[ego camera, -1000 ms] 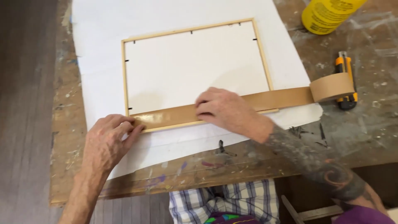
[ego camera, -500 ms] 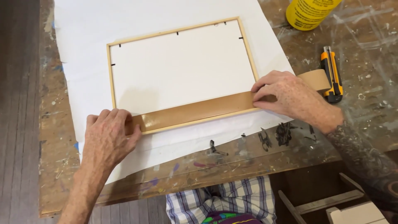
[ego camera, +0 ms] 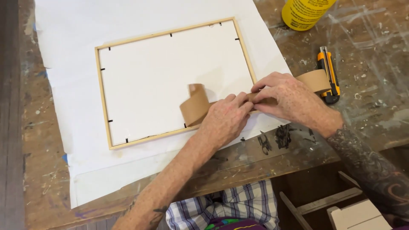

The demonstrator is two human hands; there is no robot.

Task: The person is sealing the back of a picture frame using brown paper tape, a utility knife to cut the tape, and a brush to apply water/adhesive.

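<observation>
Pinching brown tape strip (ego camera: 197, 104), left hand (ego camera: 223, 121) lay knuckles-up, loose end curled beside it. Right hand (ego camera: 289, 100) gripped the same strip, tape roll (ego camera: 316, 80) just behind.

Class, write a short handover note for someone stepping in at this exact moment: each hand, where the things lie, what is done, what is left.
Left hand and right hand both pinch the brown paper tape at the wooden frame's lower right corner. The tape's free end curls up off the frame; the tape roll lies beside the utility knife.
Done: frame face down on white paper.
Left: no tape is stuck along any frame edge.
</observation>
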